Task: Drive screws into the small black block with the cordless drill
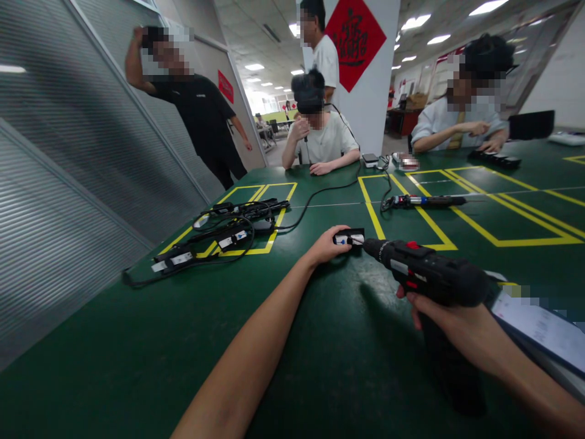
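Observation:
My right hand (439, 311) is wrapped round the grip of a black cordless drill (425, 268) with red buttons. The drill points left, its chuck near a small black block with a white face (351, 239). My left hand (326, 245) grips that block by its left end on the green table. A thin bit appears to reach the block's white face; whether it touches a screw is too small to tell.
Black power strips with cables (228, 231) lie at the left within yellow tape. A soldering-iron-like tool (425, 201) lies ahead on the right. A clipboard with paper (539, 317) is beside my right arm. Two people sit across the table (205, 341); two others stand behind.

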`<action>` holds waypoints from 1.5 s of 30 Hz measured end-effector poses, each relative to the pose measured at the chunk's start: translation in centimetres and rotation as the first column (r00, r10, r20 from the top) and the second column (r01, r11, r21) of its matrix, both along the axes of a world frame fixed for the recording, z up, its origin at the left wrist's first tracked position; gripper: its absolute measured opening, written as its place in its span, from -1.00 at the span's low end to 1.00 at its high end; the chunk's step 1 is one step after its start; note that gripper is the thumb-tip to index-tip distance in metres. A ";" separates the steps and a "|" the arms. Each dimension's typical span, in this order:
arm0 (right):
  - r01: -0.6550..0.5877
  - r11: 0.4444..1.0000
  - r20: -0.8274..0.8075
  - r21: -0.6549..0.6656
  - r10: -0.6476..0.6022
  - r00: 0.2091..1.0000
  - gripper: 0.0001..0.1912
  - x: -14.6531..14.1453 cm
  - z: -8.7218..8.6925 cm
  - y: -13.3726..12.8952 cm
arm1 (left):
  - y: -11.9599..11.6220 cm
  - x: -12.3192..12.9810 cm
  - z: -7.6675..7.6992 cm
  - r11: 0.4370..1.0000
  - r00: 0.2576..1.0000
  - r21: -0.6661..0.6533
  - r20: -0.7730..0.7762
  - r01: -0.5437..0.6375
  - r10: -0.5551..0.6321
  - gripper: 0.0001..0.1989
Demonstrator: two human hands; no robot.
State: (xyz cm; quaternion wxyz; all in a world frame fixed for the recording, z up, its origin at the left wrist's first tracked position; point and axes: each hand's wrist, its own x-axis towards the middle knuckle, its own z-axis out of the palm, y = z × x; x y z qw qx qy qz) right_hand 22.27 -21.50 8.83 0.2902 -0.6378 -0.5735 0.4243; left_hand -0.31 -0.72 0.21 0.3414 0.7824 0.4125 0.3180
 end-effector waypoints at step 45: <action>0.010 1.000 0.061 0.006 -0.011 0.998 -0.62 0.3 -0.9 0.3 | 0.4 -0.1 -0.7 0.999 1.000 0.042 -0.003 -0.015 0.015 -0.43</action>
